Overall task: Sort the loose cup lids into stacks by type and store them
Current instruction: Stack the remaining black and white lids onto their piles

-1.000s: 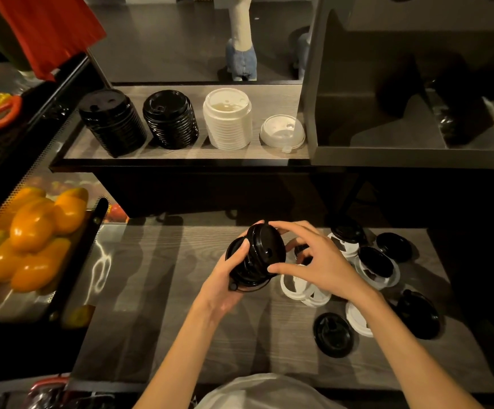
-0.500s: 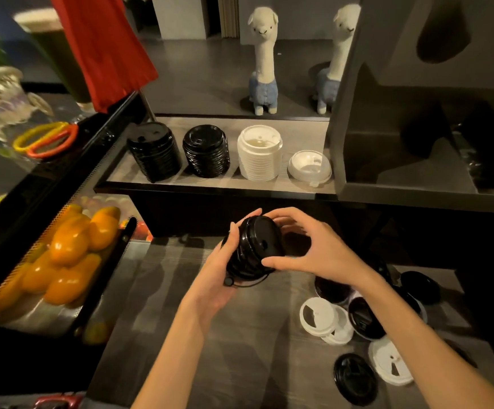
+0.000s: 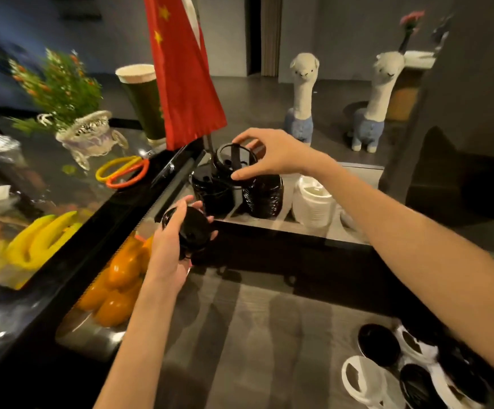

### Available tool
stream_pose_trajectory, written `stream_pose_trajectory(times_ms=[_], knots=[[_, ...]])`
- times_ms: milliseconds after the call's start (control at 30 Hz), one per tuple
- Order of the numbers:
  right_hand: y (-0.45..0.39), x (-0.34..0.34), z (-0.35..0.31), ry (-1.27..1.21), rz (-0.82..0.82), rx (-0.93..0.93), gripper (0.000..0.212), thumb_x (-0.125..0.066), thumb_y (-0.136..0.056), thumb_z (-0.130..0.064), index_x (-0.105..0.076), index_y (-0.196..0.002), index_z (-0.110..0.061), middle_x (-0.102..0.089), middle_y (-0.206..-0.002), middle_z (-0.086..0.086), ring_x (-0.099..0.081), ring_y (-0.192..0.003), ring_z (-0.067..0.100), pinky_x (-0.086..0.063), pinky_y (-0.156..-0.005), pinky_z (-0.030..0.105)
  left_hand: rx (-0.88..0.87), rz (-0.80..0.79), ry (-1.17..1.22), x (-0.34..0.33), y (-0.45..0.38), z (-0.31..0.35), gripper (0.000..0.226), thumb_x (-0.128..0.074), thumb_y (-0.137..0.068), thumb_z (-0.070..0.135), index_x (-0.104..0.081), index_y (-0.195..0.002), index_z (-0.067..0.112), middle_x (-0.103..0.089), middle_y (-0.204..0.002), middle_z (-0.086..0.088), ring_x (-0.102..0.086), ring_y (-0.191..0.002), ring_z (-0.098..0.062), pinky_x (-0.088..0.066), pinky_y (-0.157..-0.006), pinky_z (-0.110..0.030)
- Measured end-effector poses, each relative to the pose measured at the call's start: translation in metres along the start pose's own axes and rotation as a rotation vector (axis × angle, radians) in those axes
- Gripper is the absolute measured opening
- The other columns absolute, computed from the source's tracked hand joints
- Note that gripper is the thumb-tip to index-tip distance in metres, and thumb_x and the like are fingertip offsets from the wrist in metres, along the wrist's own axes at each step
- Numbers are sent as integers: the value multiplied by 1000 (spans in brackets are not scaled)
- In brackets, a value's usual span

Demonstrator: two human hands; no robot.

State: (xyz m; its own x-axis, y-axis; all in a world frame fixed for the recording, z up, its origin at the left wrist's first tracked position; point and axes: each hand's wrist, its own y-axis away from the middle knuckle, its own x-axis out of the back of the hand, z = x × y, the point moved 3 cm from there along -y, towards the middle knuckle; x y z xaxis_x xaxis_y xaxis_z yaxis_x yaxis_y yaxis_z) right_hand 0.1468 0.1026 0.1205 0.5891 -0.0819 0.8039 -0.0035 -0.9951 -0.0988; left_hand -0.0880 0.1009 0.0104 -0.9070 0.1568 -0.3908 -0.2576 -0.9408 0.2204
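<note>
Head view, items placed relative to the raised grey wooden shelf (image 3: 272,224).

1. Right hand (image 3: 272,153): we log it above the shelf's left end, thumb and fingers curled round the rim of a small stack of black plastic cup lids (image 3: 232,156). This stack sits on or just over the tall stack of black ribbed lids (image 3: 214,191) at the shelf's left end; we cannot tell whether the two touch.

2. Left hand (image 3: 170,246): in front of the shelf's left edge and lower, fingers wrapped round a second clutch of glossy black lids (image 3: 194,228).

3. On the shelf, right of the tall black stack: a second stack of black ribbed lids (image 3: 265,196) just beside it, then a stack of white plastic lids (image 3: 313,202).

4. On the dark wooden table (image 3: 254,335) below and in front of the shelf: loose black and white lids (image 3: 402,370) heaped at its right near corner, several overlapping.

5. Behind the shelf: two plush alpaca figures in blue trousers (image 3: 301,98), upright, well apart from each other.

6. Left of the shelf: a red cloth flag with yellow stars (image 3: 180,75), a dark green paper cup (image 3: 144,101), a pair of orange and yellow scissors (image 3: 123,172), and a glass bowl holding a green plant (image 3: 89,137).

7. Below and left of the shelf: a tray of orange peppers (image 3: 115,278) and yellow bananas (image 3: 42,240).
</note>
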Motion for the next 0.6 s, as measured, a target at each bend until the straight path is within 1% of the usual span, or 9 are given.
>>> stream_pose_trajectory(times_ms=[67,167,267,367,400,500,600], knots=[[-33,-3,-9,84,-89,7,76,-84,-80,-49,-53,-145,-24,-57,-144,3,-54,-130,16,-45,-108,31,13,66,0,9,-10,9,28,-65,-98,38,-73,-121,24,-72,-120,-6,-73,-107,-28,-63,-86,-46],[-63,-11,-17,184,-186,35,76,-81,-84,-48,-51,-149,-22,-49,-151,2,-47,-136,19,-40,-106,28,71,95,-16,14,-23,14,33,-71,-93,39,-71,-122,23,-72,-115,-8,-73,-104,-27,-63,-82,-42],[-82,-20,-18,229,-264,38,77,-81,-85,-47,-50,-150,-20,-50,-150,2,-49,-135,20,-41,-106,29,101,36,-31,15,-35,16,34,-71,-94,35,-69,-125,22,-71,-118,-14,-74,-106,-29,-63,-82,-44],[-94,-25,-14,241,-332,22,77,-81,-86,-43,-49,-151,-17,-54,-147,4,-52,-126,16,-40,-98,25,126,-12,-47,15,-43,17,42,-72,-92,37,-65,-131,24,-68,-125,-18,-74,-106,-31,-64,-82,-46],[-98,-27,-14,238,-345,19,76,-80,-87,-43,-49,-151,-17,-55,-147,5,-52,-126,17,-40,-97,24,135,-24,-50,16,-46,17,45,-73,-91,38,-64,-132,24,-67,-127,-18,-74,-106,-31,-64,-82,-45],[-105,-31,-12,252,-350,24,77,-80,-87,-44,-48,-152,-17,-54,-148,5,-51,-134,22,-39,-99,25,146,-50,-59,15,-50,16,47,-72,-91,40,-63,-134,24,-67,-128,-17,-74,-106,-31,-64,-83,-46],[-108,-34,-9,268,-386,15,78,-78,-88,-46,-47,-153,-18,-54,-150,4,-51,-137,23,-41,-105,28,164,-63,-27,15,-53,15,48,-70,-93,41,-62,-136,21,-67,-128,-15,-74,-105,-31,-64,-84,-47]])
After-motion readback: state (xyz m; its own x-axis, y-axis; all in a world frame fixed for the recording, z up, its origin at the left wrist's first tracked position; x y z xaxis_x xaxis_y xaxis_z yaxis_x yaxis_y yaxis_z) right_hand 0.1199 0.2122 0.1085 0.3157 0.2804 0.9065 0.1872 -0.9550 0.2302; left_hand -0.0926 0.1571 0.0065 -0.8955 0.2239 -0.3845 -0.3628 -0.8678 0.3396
